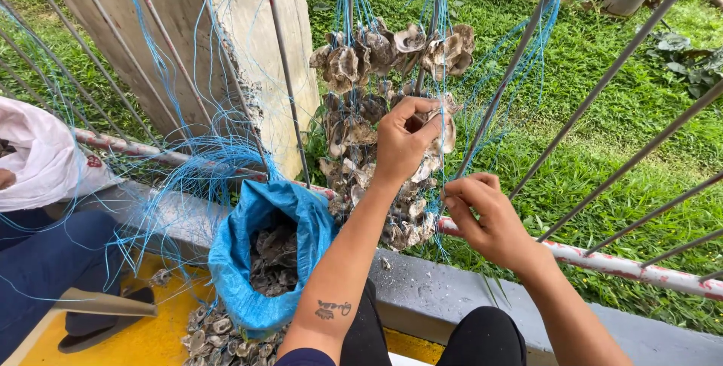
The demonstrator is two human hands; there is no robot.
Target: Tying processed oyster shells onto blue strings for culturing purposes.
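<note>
The cluster of strung oyster shells (376,125) hangs vertically on blue lines from the metal railing (602,260), straight ahead of the person. The left hand (403,140), the nearer, pinches one shell (444,136) on the cluster's right side. The right hand (489,219), below and to the right, is closed, pinching a blue line (444,208).
</note>
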